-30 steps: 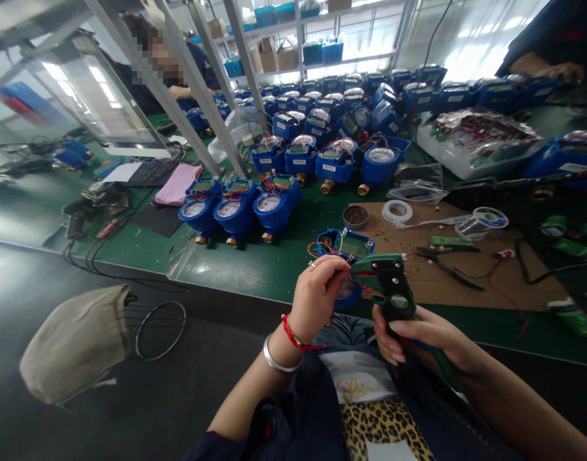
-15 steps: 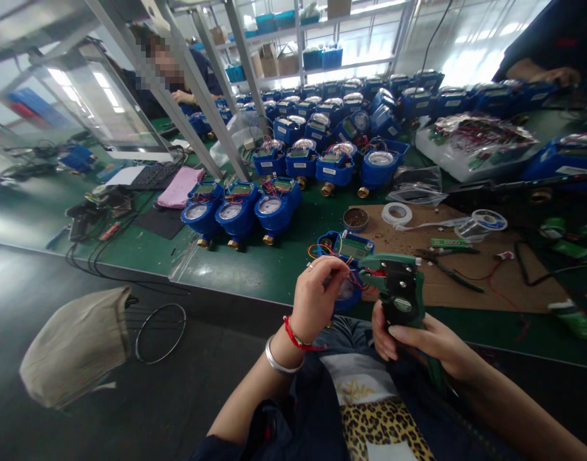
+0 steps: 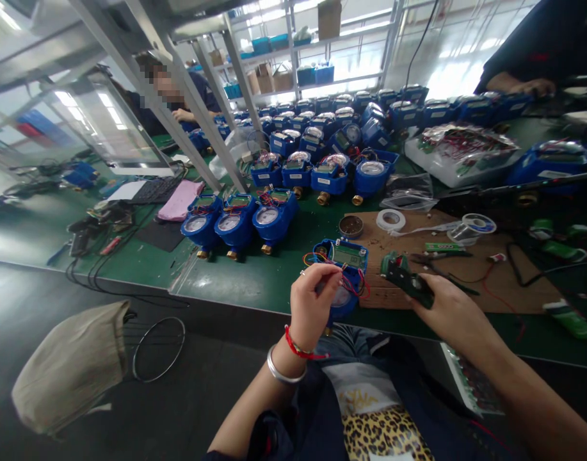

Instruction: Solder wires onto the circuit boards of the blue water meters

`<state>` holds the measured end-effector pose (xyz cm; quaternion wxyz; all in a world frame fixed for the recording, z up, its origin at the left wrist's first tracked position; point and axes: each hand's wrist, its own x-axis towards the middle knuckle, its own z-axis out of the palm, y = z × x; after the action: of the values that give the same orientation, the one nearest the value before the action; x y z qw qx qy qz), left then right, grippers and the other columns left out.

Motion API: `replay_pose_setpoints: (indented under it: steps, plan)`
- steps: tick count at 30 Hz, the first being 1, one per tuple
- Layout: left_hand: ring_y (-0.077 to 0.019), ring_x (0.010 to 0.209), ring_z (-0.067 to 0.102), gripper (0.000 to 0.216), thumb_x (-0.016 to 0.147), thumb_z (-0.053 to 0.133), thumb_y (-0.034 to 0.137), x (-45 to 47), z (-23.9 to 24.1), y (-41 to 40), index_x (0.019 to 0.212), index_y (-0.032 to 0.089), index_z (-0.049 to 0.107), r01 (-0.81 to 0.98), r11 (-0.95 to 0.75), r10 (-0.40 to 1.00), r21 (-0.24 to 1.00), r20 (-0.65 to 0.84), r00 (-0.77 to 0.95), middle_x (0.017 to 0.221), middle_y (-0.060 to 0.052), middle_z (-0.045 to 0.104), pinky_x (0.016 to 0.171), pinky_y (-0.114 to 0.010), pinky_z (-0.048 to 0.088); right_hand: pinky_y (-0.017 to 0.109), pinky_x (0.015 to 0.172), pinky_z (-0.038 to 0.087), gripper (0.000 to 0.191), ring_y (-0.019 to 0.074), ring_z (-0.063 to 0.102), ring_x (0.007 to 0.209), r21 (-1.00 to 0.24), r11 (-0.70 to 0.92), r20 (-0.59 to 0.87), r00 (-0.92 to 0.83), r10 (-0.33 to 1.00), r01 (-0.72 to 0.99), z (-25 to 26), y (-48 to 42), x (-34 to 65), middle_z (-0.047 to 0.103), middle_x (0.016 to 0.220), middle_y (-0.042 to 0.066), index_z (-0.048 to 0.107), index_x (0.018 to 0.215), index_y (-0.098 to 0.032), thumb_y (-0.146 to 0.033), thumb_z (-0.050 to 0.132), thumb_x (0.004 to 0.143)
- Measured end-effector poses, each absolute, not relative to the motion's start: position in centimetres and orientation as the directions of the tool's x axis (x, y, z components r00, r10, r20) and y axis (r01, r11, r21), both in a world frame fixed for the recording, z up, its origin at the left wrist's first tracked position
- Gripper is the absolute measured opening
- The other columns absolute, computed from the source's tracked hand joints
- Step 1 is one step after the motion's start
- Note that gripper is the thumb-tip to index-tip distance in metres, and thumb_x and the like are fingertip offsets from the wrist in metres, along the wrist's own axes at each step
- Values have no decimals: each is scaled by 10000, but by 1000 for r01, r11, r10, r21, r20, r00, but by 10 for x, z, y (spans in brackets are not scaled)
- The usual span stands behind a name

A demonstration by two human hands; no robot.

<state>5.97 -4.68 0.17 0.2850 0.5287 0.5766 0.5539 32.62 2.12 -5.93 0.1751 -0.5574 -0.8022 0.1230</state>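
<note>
My left hand (image 3: 313, 303) is closed in a pinch on thin red and coloured wires (image 3: 355, 285) that come out of an open blue water meter (image 3: 342, 264) at the table's near edge. My right hand (image 3: 449, 310) is closed on a green and black wire stripper (image 3: 407, 279), which lies low over the brown cardboard mat (image 3: 470, 285), to the right of the meter. The stripper's jaws point left toward the meter but stand apart from the wires.
Rows of blue water meters (image 3: 235, 221) fill the green table (image 3: 255, 269) behind. Pliers (image 3: 442, 262), a tape roll (image 3: 390, 219), a solder spool (image 3: 474, 224) and a small tin (image 3: 351, 225) lie on the mat. Other people work at the far left (image 3: 178, 96) and far right (image 3: 523, 83). A beige bag (image 3: 67, 365) lies on the floor.
My right hand has lowered the wire stripper from in front of my left hand down to the cardboard mat on the right. My left hand keeps pinching the wires.
</note>
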Motion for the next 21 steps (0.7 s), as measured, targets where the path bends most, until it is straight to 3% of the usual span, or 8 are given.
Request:
replay_pose_setpoints:
  steps: [5,8,14,17,21]
  plan:
    - [-109,664,621,130,896,589,291,64,3,-46,909,168,630,184,-190,901,964,246,-357,751,-12,637,624,-215,503,460,939,458,436,334,589,1063,-288,385,207,-336,919,877,-83,36,333,627,1116,190,568,1164,-91,-321,550,793]
    - [-82,626,609,96,905,574,253,69,6,-45,903,165,614,159,-277,853,947,319,-412,883,-32,652,616,-214,506,473,946,451,431,334,574,1082,-293,387,211,-336,918,874,-85,38,335,624,1120,184,588,1166,-107,-313,568,787]
    - [-44,557,558,30,902,556,191,67,10,-48,894,163,564,309,-388,670,868,496,-553,1012,-36,618,538,-203,464,516,1051,390,499,317,487,1228,-459,424,254,-342,905,780,-72,36,333,568,1278,149,550,1271,-164,-308,615,798]
    - [-47,537,527,36,901,547,200,60,8,-51,898,168,531,366,-353,574,861,508,-643,972,-28,630,505,-200,415,529,1099,350,484,295,471,1257,-546,434,269,-341,901,717,-59,31,330,553,1310,125,545,1279,-190,-297,623,813]
    - [-49,500,494,78,864,590,205,54,-5,-56,911,173,536,392,-255,550,884,466,-693,967,-7,633,487,-219,385,498,1114,359,379,255,472,1270,-636,418,262,-328,908,649,-43,25,332,558,1306,105,572,1242,-204,-250,569,867]
